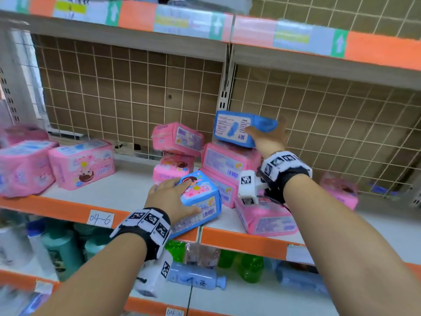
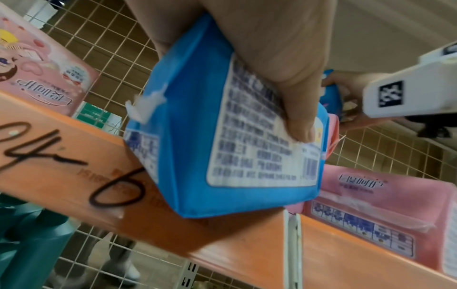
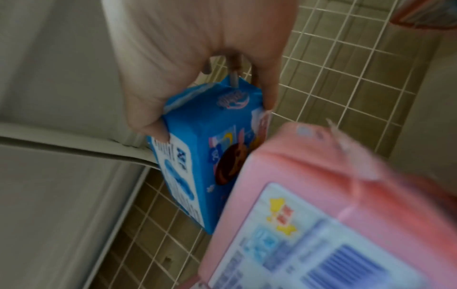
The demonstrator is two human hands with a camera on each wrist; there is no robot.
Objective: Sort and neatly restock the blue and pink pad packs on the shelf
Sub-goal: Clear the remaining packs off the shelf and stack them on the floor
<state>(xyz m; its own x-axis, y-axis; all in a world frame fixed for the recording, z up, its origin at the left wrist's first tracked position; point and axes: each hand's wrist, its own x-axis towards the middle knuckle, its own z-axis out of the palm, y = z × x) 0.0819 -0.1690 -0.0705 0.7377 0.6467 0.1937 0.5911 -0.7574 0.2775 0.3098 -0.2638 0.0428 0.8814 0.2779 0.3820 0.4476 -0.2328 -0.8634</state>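
My left hand (image 1: 191, 196) grips a blue pad pack (image 1: 205, 201) that lies tilted over the shelf's orange front edge (image 1: 68, 209). In the left wrist view my thumb (image 2: 296, 121) presses its white printed label (image 2: 247, 156). My right hand (image 1: 265, 126) holds a second blue pack (image 1: 234, 128) raised just above a jumbled pile of pink packs (image 1: 230, 160). In the right wrist view thumb and fingers pinch that blue pack (image 3: 205, 156) at its end, beside a pink pack (image 3: 321, 215).
Pink packs stand in a row at the left (image 1: 82, 163), one lies at the front (image 1: 264, 218), and another at the far right (image 1: 341, 192). A wire grid (image 1: 127, 87) backs the shelf. A tag reads 04-6 (image 1: 100, 218). Bottles (image 1: 196, 278) fill the shelf below.
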